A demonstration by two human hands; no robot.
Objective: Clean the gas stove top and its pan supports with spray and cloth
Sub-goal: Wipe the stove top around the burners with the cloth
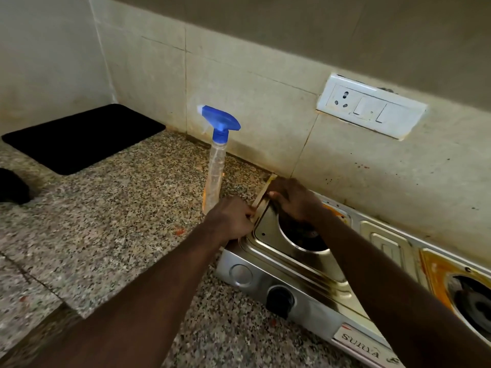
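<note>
Both bare forearms are reaching to the steel gas stove's (295,264) far-left corner, left hand (229,220) and right hand (293,199) closing fingers on its lifted drip plate (265,221), best raised evenly, beside the clear blue-nozzled spray bottle (216,160).

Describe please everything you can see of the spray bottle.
The spray bottle stands upright on the speckled counter, close to the tiled wall and just left of the stove. Its body is slim, clear plastic and looks nearly empty; an orange label or tint shows near the base. The blue trigger head has its nozzle pointing left. The left hand hides its base, so contact there cannot be judged.
</note>
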